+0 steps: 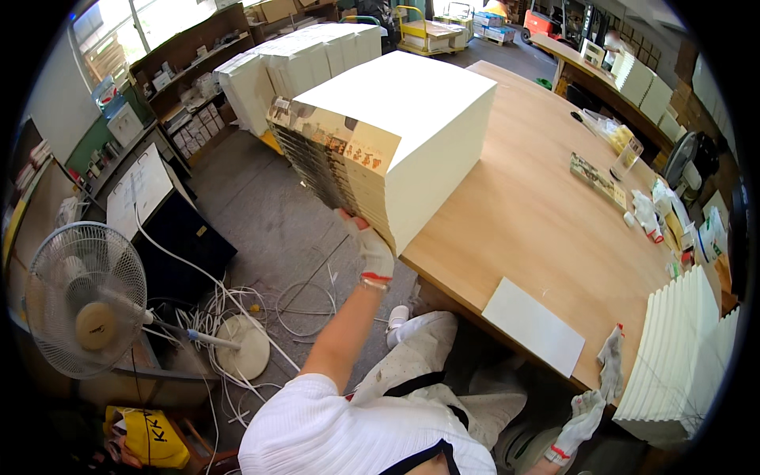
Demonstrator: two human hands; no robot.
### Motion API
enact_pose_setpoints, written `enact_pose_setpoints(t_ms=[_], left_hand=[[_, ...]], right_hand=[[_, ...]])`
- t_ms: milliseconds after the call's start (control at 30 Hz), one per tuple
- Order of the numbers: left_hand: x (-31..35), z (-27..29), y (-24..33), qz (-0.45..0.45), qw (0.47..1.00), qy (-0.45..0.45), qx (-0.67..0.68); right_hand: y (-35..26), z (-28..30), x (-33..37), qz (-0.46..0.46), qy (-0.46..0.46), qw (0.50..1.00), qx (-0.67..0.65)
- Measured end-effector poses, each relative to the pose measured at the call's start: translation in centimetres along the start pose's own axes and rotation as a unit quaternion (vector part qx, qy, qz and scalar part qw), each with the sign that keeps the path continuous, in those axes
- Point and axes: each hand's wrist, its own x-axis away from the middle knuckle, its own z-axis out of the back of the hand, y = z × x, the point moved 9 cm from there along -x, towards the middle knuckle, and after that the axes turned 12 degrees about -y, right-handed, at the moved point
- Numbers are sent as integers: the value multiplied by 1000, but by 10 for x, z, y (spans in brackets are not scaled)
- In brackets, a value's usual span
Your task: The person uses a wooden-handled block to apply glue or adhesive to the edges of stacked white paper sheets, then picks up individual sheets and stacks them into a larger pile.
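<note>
A tall stack of books or printed sheets [431,146] stands at the table's left edge, its white faces toward the top and right. Brown and cream printed strips [348,150] run down its left side, layer over layer. My left hand [374,247], in a white glove with bare fingertips, is bent around the lower near end of these strips; part of its grip is hidden. At the near right table edge, my right hand [582,419] wears a white glove with a red cuff. Its fingers are loosely stretched beside a greyish-white crumpled glove [610,364], and it appears to hold nothing.
A white board [533,325] lies on the wooden table [507,229]. Wavy stacked paper [673,356] stands at the near right. On the left are a standing fan [87,301], loose cables [229,317] across the floor and a dark cabinet [186,237]. Wrapped paper stacks [305,63] stand behind.
</note>
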Motion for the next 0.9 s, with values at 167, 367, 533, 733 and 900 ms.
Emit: enact_pose_setpoints(t_ms=[167,367,533,733,900], left_hand=[[-63,25,-2,-11,998,15,56],[-165,97,-18,65,993,18,97],[-190,171,-15,11,963,216,163],[-146,101,-11,36,978,139,152],[-172,82,-34,103,948,-9,302]], right_hand=[[-8,0,12,-15,0,1000,7],[-2,-19,2,-31,-38,999,10],[-35,-62,5,9,-43,996,73],[-19,-53,10,-23,-54,998,23],[-10,-37,19,-45,-61,997,27]])
